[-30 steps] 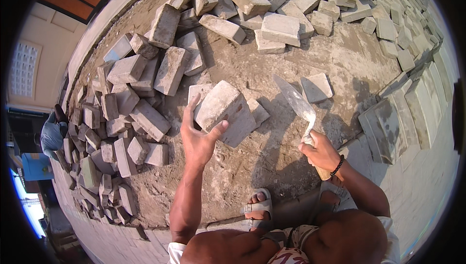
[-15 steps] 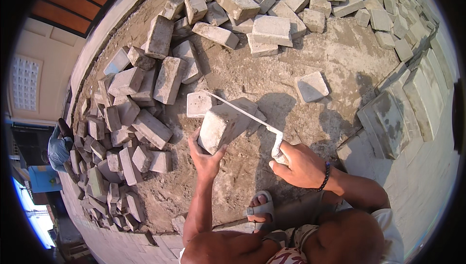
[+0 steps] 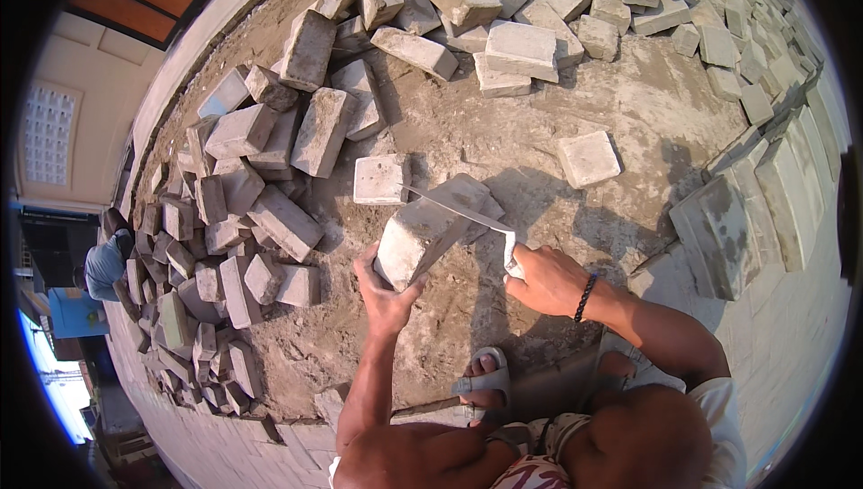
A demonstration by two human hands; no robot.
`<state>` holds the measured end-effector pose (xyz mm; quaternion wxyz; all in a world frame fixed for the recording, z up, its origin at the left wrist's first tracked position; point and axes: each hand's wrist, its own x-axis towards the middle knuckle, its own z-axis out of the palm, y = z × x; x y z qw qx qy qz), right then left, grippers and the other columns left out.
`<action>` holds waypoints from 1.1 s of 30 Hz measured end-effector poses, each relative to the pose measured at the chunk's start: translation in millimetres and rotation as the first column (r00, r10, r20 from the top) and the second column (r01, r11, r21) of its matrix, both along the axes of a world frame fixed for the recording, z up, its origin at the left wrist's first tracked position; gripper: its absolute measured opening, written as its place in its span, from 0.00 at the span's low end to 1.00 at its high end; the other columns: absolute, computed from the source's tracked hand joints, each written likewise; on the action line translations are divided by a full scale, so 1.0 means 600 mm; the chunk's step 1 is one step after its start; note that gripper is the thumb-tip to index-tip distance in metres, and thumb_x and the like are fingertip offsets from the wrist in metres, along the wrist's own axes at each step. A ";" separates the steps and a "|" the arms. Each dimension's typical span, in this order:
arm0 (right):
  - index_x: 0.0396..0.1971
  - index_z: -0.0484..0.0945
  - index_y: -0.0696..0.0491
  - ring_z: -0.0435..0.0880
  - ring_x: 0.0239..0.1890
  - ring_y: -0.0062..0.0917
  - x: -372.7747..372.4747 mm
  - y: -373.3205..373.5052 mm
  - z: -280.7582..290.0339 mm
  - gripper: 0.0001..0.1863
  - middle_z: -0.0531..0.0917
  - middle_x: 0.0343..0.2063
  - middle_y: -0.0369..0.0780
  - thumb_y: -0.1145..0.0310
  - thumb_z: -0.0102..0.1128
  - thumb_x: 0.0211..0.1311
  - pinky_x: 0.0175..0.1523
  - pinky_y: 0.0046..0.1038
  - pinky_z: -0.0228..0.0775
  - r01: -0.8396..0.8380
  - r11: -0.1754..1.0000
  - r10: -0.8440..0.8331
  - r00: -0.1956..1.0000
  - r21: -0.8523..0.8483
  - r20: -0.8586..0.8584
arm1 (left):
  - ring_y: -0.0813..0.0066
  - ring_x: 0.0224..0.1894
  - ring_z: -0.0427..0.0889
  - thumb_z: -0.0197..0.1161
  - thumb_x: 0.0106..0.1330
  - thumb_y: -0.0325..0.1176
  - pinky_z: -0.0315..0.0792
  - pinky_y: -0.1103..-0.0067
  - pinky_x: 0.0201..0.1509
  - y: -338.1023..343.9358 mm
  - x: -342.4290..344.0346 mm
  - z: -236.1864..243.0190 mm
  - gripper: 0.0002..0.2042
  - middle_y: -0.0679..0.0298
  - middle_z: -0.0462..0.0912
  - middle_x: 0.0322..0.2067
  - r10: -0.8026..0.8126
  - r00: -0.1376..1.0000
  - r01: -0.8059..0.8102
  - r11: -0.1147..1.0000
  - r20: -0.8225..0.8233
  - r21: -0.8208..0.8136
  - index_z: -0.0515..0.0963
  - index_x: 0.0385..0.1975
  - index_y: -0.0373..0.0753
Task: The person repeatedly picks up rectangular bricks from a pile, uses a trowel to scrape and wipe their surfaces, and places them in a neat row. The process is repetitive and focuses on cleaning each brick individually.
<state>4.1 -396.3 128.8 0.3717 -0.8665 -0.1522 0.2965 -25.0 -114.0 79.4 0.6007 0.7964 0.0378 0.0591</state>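
My left hand grips the near end of a grey concrete paving block, which is held tilted above the dirt. In my right hand is the whitish handle of a long, narrow-bladed tool, something like a machete. Its blade lies across the top side of the block, pointing left. Whether the blade touches the block is hard to tell. Just beyond the block's far left side, a small square block sits on the ground. Another loose square block lies farther right.
Piles of loose blocks spread along the left and across the far side. Blocks stand in a leaning row at right, beside laid paving. A person in a blue-grey top is at far left. My sandalled foot is close below.
The blade has rolled from edge-on to showing more of its flat side. My right hand has moved slightly up and left; the left hand still holds the block.
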 end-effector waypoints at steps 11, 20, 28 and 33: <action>0.35 0.72 0.66 0.82 0.29 0.54 -0.015 -0.004 0.090 0.18 0.80 0.21 0.56 0.62 0.58 0.60 0.36 0.49 0.73 0.048 0.992 -0.053 0.998 0.120 0.044 | 0.62 0.47 0.75 0.72 0.44 0.32 0.70 0.66 0.53 -0.008 0.014 0.069 0.35 0.48 0.72 0.44 -0.046 0.997 0.066 0.937 -0.066 0.342 0.61 0.52 0.28; 0.33 0.73 0.66 0.82 0.31 0.53 0.038 -0.031 0.013 0.16 0.81 0.24 0.58 0.65 0.56 0.58 0.38 0.49 0.74 -0.071 0.987 0.084 0.992 -0.146 0.089 | 0.62 0.47 0.75 0.72 0.44 0.31 0.70 0.66 0.54 -0.009 0.002 0.057 0.37 0.48 0.72 0.44 -0.029 0.996 0.052 0.960 -0.087 0.277 0.60 0.53 0.27; 0.33 0.72 0.65 0.82 0.29 0.53 -0.016 0.015 0.121 0.15 0.80 0.21 0.56 0.66 0.56 0.58 0.37 0.48 0.74 -0.175 0.984 0.174 0.984 0.017 0.036 | 0.57 0.54 0.72 0.68 0.43 0.27 0.68 0.66 0.59 0.001 0.003 0.036 0.43 0.48 0.68 0.52 -0.128 0.992 0.117 0.942 0.013 0.315 0.57 0.64 0.29; 0.33 0.73 0.65 0.82 0.30 0.54 0.005 0.009 0.107 0.14 0.80 0.22 0.57 0.67 0.56 0.56 0.38 0.49 0.74 -0.197 0.979 0.201 0.976 -0.058 0.083 | 0.56 0.55 0.72 0.66 0.42 0.27 0.68 0.67 0.59 -0.001 0.007 0.042 0.45 0.48 0.68 0.53 -0.122 0.992 0.114 0.942 0.005 0.316 0.56 0.66 0.29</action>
